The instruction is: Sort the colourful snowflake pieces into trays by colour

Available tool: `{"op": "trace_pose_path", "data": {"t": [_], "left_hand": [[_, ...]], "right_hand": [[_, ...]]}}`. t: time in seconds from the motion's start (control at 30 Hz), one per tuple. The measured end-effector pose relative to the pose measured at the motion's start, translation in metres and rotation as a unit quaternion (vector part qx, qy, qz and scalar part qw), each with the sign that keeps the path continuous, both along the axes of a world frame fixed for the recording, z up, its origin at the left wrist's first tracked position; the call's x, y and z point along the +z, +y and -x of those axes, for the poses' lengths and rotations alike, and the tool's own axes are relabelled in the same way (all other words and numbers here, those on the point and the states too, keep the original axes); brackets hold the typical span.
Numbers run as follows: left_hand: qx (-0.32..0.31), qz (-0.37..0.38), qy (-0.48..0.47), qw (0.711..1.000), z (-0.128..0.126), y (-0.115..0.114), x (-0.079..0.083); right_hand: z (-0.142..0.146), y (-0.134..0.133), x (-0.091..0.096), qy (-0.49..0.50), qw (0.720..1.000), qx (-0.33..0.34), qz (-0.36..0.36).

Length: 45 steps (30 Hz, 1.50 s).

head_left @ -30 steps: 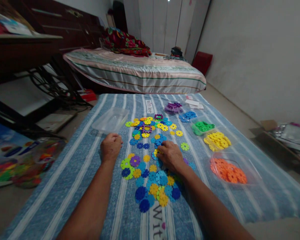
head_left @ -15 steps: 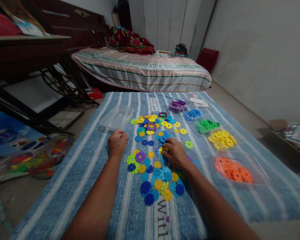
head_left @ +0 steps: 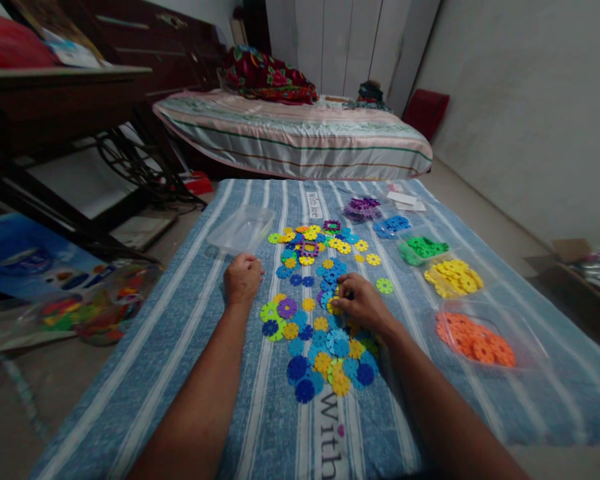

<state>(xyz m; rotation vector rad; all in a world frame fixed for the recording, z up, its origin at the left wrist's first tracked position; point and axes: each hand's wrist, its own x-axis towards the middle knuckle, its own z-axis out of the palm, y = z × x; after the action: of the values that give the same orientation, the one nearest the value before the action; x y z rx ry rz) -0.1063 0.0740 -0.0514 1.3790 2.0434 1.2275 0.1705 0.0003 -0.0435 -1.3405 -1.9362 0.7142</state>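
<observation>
Over the middle of the pile, my right hand (head_left: 364,301) has its thumb and fingers pinched together at a yellow notched plastic disc (head_left: 335,305); the fingers partly hide it. Light-blue interlocking discs (head_left: 334,268) lie just beyond the fingertips. My left hand (head_left: 243,280) rests on the cloth left of the pile, fingers curled in, with nothing visible in it. Between my forearms spread loose discs in dark blue, light blue, yellow and lime, among them a purple disc (head_left: 287,308). A purple square frame piece (head_left: 309,249) lies farther back.
A clear tub (head_left: 240,230) stands beyond my left hand. Down the right side are clear tubs of purple pieces (head_left: 363,208), blue pieces (head_left: 392,227), green pieces (head_left: 427,247), yellow pieces (head_left: 453,277) and orange pieces (head_left: 475,339). A bed (head_left: 300,143) stands behind the striped cloth (head_left: 180,373).
The whole view has shifted a little, moving the scene right and slightly up. My right hand stays over the pile at the yellow disc. My left hand keeps its place by the clear tub.
</observation>
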Motion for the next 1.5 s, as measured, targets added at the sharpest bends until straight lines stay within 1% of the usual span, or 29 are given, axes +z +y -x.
{"op": "trace_pose_path", "data": {"t": [0.1, 0.2, 0.27, 0.37, 0.47, 0.63, 0.7, 0.77, 0.87, 0.93, 1.0, 1.07, 1.13, 1.2, 1.27, 1.33, 1.5], "left_hand": [[0.002, 0.000, 0.001, 1.000, -0.001, 0.000, 0.001], [0.001, -0.002, -0.003, 1.000, -0.001, 0.000, 0.001], [0.001, -0.002, -0.010, 1.000, 0.000, 0.000, 0.000], [-0.001, -0.003, -0.014, 1.000, 0.000, 0.001, -0.001], [-0.004, -0.005, -0.018, 1.000, 0.001, 0.001, -0.003], [-0.001, -0.004, -0.010, 1.000, 0.002, 0.002, -0.003], [-0.001, -0.007, -0.013, 1.000, 0.001, 0.002, -0.001], [-0.002, -0.008, -0.016, 1.000, 0.002, 0.002, 0.000], [-0.003, -0.009, -0.013, 1.000, 0.002, 0.001, 0.001], [-0.005, -0.014, -0.006, 1.000, 0.002, 0.001, 0.001], [-0.007, -0.019, 0.001, 1.000, 0.002, 0.001, 0.000], [-0.006, -0.019, 0.009, 1.000, 0.002, 0.002, -0.001], [-0.005, -0.016, 0.014, 1.000, 0.003, 0.002, -0.002], [-0.004, -0.014, 0.012, 1.000, 0.004, 0.003, -0.003], [-0.006, -0.014, 0.007, 1.000, 0.004, 0.003, -0.004], [-0.007, -0.014, 0.004, 1.000, 0.004, 0.003, -0.005], [-0.003, -0.007, 0.002, 1.000, 0.003, 0.003, -0.006]], "right_hand": [[-0.003, -0.006, 0.011, 0.058, 0.998, -0.001, 0.030], [-0.010, -0.016, 0.025, 0.099, 0.995, -0.020, 0.018], [-0.021, -0.023, 0.036, 0.098, 0.994, -0.050, -0.011], [-0.046, -0.032, 0.051, 0.052, 0.987, -0.126, -0.087], [-0.079, -0.038, 0.062, -0.005, 0.964, -0.212, -0.158], [-0.132, -0.040, 0.066, -0.107, 0.921, -0.316, -0.201], [-0.150, -0.040, 0.066, -0.151, 0.897, -0.360, -0.208], [-0.165, -0.039, 0.063, -0.183, 0.875, -0.403, -0.199], [-0.176, -0.039, 0.056, -0.215, 0.853, -0.441, -0.177], [-0.170, -0.041, 0.049, -0.212, 0.859, -0.431, -0.177], [-0.153, -0.045, 0.042, -0.185, 0.884, -0.389, -0.184], [-0.127, -0.049, 0.035, -0.150, 0.918, -0.321, -0.179], [-0.097, -0.052, 0.029, -0.129, 0.946, -0.249, -0.163], [-0.069, -0.053, 0.023, -0.135, 0.964, -0.183, -0.134], [-0.047, -0.052, 0.019, -0.159, 0.972, -0.138, -0.106], [-0.031, -0.050, 0.017, -0.187, 0.973, -0.107, -0.083], [-0.007, -0.043, 0.018, -0.244, 0.967, -0.060, -0.046]]}}
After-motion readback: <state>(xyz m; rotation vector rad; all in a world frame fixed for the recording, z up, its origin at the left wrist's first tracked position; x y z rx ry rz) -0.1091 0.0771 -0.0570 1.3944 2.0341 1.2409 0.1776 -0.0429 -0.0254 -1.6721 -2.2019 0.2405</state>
